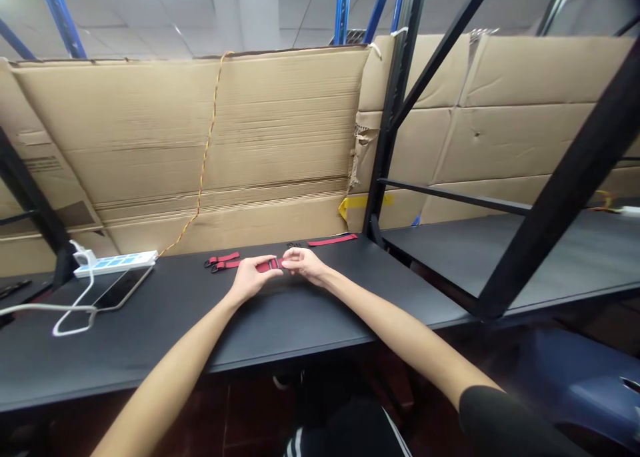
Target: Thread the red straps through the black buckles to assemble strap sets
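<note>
Both my hands meet over the back of a black table (pixel 280 323). My left hand (pixel 251 277) and my right hand (pixel 306 263) are each closed in a pinch on a short red strap (pixel 266 265) with a black buckle, held between them just above the table. Two more red straps with black buckles (pixel 223 261) lie side by side to the left of it. Another red strap (pixel 332 240) lies flat near the cardboard wall behind my right hand.
A white power strip (pixel 116 263) and a black phone (pixel 122 288) with a white cable (pixel 70 310) lie at the left. Cardboard sheets (pixel 250 143) wall off the back. A black rack post (pixel 387 137) and a second table (pixel 525 257) stand to the right. A blue chair (pixel 585 377) is at lower right.
</note>
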`<state>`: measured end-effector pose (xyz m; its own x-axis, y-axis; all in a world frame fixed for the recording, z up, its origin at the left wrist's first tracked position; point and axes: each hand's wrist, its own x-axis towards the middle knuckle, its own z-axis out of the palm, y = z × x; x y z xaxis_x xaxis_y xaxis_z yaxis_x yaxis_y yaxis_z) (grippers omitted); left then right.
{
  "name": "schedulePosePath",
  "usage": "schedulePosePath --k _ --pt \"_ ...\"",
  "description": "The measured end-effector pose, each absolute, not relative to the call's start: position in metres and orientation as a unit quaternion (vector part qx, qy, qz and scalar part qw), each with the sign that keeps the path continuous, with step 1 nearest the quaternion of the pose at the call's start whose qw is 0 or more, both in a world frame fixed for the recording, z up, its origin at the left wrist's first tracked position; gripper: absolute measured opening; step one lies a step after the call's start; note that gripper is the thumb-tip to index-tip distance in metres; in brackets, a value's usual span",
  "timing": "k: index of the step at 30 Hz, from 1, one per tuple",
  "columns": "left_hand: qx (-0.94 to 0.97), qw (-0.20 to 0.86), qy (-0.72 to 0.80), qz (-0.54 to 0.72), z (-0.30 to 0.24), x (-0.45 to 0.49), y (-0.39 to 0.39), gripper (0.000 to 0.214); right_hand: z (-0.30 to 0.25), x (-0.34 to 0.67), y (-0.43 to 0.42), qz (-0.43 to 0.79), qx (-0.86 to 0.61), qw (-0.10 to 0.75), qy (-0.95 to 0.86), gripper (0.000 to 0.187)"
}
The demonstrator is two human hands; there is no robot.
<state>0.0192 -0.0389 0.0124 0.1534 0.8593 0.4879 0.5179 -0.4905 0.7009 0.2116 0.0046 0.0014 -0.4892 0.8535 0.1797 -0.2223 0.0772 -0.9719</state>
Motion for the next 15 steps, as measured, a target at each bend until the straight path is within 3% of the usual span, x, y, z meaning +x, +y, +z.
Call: schedulePosePath --k 6,10,15 --pt "0.777 0.089 0.49 0.385 0.007 0.007 -0.032 0.028 -0.003 0.235 0.032 0.555 -0.331 0.419 -0.637 0.025" --pt "0.819 0.075 0.481 0.304 0.0 -0.001 -0.027 0.024 -0.006 0.252 0.044 0.367 -0.405 0.376 -0.748 0.02" --pt "0.83 0.079 0.473 0.286 -0.008 -0.002 -0.023 0.025 -0.014 0.249 0.044 0.081 -0.458 0.285 -0.838 0.04"
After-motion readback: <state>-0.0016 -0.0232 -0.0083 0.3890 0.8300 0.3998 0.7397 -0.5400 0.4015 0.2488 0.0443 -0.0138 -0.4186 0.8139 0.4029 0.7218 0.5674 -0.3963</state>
